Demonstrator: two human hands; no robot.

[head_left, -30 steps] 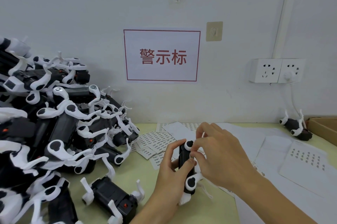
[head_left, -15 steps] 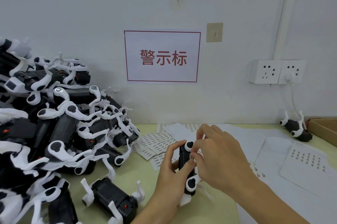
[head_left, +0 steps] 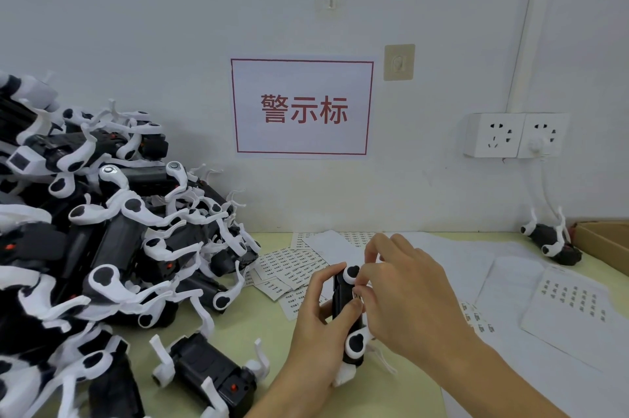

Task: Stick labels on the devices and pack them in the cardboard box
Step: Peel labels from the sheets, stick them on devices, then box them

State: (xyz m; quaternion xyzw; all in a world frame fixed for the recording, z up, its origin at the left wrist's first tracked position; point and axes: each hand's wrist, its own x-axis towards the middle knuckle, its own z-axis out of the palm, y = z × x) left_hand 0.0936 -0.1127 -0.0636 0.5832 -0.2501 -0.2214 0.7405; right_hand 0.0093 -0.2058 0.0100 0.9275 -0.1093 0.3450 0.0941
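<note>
**Labelling under way, a big pile left**

The left hand point(head_left: 316, 325) grips one device point(head_left: 345, 312) upright over the near counter point(head_left: 238, 332). The right hand point(head_left: 405, 298) pinches at its side, apparently pressing a label. A large heap point(head_left: 102, 247) waits at left. One device point(head_left: 551, 244) lies beside the cardboard box point(head_left: 606, 244), far right; its contents are hidden.

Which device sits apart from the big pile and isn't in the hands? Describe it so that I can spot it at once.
Start at the double wall socket on the right and follow its white cable down to the table. There a lone device, black with white arms, lies beside the cardboard box. Unlike the rest, it is far from the left heap.
</note>
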